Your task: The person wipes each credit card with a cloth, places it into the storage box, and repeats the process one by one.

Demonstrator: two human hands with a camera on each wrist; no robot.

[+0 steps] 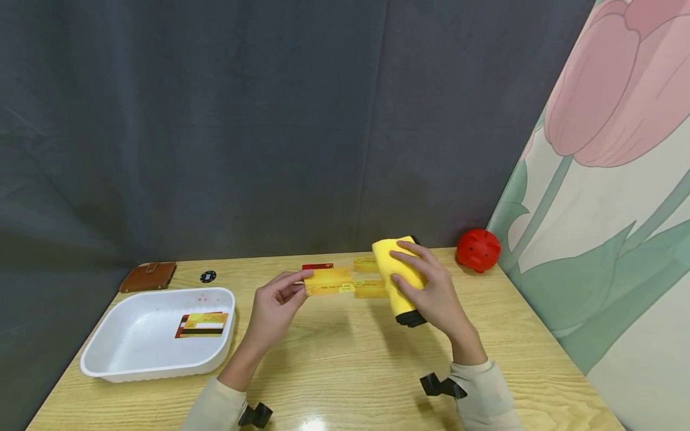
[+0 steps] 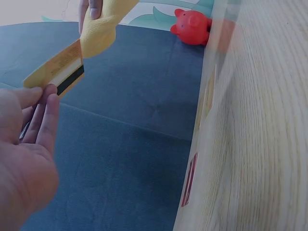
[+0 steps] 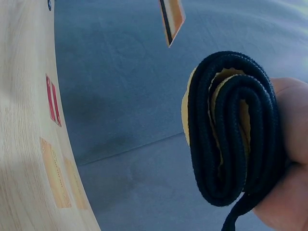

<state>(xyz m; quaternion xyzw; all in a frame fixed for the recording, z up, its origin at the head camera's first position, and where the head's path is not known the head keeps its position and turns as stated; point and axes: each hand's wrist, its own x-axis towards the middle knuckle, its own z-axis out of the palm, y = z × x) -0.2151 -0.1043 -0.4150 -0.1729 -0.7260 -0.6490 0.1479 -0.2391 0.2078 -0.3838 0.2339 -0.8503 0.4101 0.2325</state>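
My left hand (image 1: 277, 305) pinches a yellow bank card (image 1: 327, 280) by its left end, raised above the table. In the left wrist view the card's (image 2: 60, 70) back shows, with a black stripe and a white strip. A folded yellow cloth (image 1: 396, 272) with black edging is gripped in my right hand (image 1: 433, 293), close to the right of the card. The right wrist view shows the folded layers of the cloth (image 3: 236, 127) end-on. Behind the hands, two more yellow cards (image 1: 371, 289) and a red card (image 1: 318, 266) lie on the table.
A white plastic tray (image 1: 135, 371) stands at the left with a few red and yellow cards (image 1: 203, 325) in it. Behind it are a brown wallet (image 1: 150, 276) and a black round chip (image 1: 208, 276). A red piggy bank (image 1: 478, 250) sits at the back right corner, by the curtain (image 1: 269, 131).
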